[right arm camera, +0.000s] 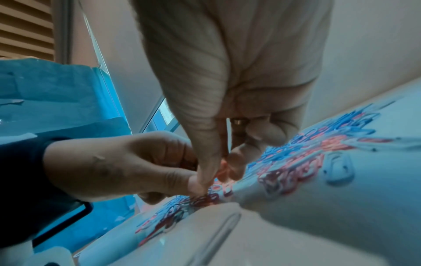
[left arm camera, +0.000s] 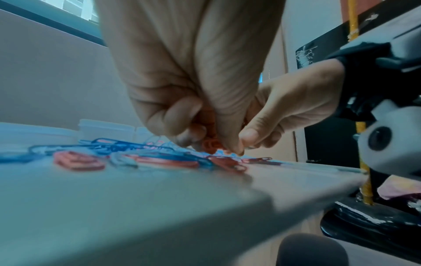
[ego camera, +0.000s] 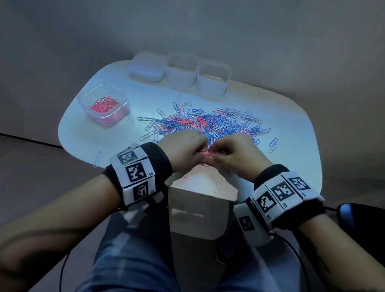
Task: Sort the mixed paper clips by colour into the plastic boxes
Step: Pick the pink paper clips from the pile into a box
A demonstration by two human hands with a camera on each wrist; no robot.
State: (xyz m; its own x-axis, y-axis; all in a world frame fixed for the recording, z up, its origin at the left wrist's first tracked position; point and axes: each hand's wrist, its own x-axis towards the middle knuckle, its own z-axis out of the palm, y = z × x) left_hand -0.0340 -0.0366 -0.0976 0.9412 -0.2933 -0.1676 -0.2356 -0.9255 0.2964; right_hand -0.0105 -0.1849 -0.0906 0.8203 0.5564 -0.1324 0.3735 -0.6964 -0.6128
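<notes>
A white table [ego camera: 297, 127] carries mixed paper clips [ego camera: 210, 123] and four plastic boxes [ego camera: 103, 104].

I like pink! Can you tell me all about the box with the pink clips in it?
The box is clear plastic, square with rounded corners, open with no lid. It stands upright on the left side of the white table, apart from the mixed pile. Pink paper clips lie inside. Neither hand touches it.
</notes>
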